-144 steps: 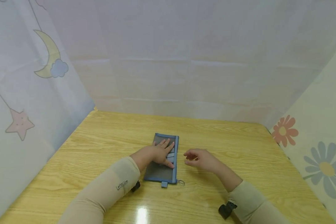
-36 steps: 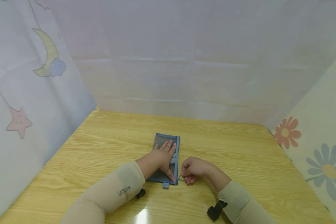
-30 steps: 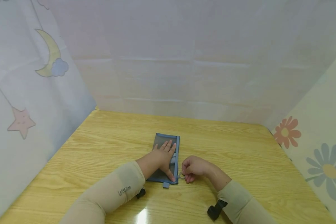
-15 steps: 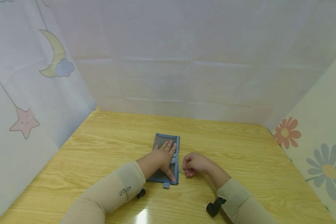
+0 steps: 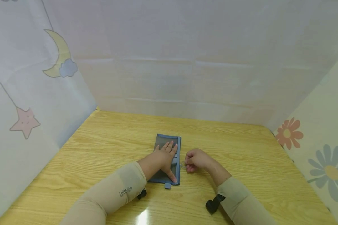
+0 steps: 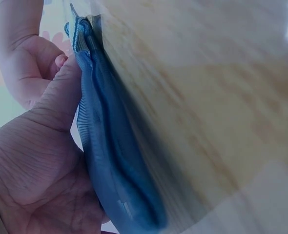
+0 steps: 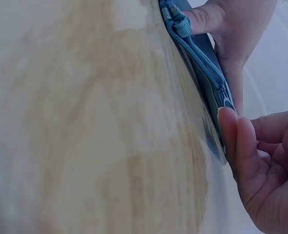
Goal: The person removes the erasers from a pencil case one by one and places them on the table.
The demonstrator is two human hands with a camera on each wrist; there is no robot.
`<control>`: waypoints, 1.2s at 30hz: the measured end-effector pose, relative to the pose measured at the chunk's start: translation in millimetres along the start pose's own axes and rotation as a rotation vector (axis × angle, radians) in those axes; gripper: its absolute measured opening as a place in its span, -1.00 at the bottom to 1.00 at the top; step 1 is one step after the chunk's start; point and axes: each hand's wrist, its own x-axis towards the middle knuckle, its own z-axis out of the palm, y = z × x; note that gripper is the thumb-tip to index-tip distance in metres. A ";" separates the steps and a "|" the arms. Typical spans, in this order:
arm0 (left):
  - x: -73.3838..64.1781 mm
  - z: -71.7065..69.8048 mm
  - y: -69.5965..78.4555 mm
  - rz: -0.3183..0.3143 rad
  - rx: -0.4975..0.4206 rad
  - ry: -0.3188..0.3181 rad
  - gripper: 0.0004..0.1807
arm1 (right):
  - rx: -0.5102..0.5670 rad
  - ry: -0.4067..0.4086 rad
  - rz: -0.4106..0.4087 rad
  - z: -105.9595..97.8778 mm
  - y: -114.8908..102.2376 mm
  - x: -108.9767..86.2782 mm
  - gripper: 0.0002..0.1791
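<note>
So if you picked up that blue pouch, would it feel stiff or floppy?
Probably floppy: the top of the blue pouch looks like thin mesh. It is likely light too, being slim. And it seems unlikely to roll, lying flat on the table under the left hand.

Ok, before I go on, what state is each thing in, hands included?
Left hand: fingers spread, resting on the pouch
Pouch: lying on the table
Zipper: partly open, parted near the tab end
Pull ring: pinched by the right hand
Tab: sticking out
Right hand: fingers curled
</note>
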 end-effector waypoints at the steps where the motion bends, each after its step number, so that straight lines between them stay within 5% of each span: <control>1: -1.8 -1.1 0.2 0.004 0.005 0.003 0.58 | -0.002 0.003 0.004 -0.2 -0.1 0.7 -0.85; 14: -12.1 -5.9 1.8 0.012 -0.017 0.046 0.53 | 0.006 0.063 0.022 -0.6 -4.1 2.3 -0.85; 36: 0.9 -2.1 4.2 -0.058 -0.024 -0.005 0.60 | 0.023 0.179 0.060 0.7 -1.5 9.3 -0.86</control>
